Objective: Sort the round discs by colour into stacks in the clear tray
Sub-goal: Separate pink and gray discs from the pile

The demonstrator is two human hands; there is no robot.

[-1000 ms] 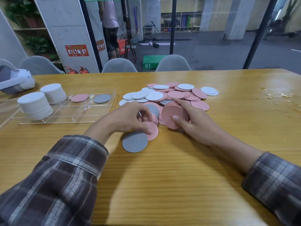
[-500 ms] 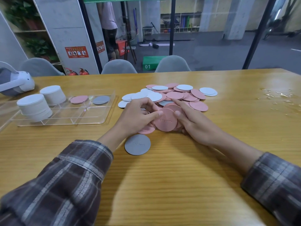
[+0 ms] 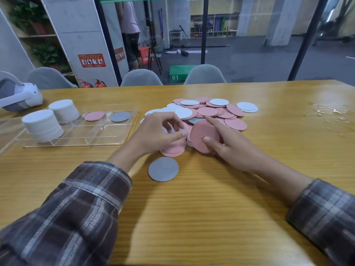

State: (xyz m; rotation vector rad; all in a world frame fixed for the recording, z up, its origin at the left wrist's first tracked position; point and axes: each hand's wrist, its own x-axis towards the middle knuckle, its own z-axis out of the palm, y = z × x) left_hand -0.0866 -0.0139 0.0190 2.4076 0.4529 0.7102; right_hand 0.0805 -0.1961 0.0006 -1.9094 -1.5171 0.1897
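A loose pile of pink and white discs (image 3: pixel 208 111) lies mid-table. My right hand (image 3: pixel 230 148) grips a stack of pink discs (image 3: pixel 204 134) on edge, thumb on its face and index finger along the top. My left hand (image 3: pixel 159 133) hovers curled just left of it, its thumb and fingertips pinching a grey disc (image 3: pixel 183 129) in the pile. Flat pink discs (image 3: pixel 172 150) lie under that hand. A lone grey disc (image 3: pixel 163 169) lies nearer to me. The clear tray (image 3: pixel 76 144) holds two white stacks (image 3: pixel 42 123), one pink disc (image 3: pixel 94 115) and one grey disc (image 3: pixel 120 116).
A white headset (image 3: pixel 19 95) rests at the table's far left. Spilled water (image 3: pixel 330 114) glistens at the right. Grey chairs (image 3: pixel 141 77) line the far edge. Bare wood stretches between me and the discs.
My left hand slid a pink disc onto the stack in my right hand, then drew back left onto the pile. The lone grey disc stayed put.
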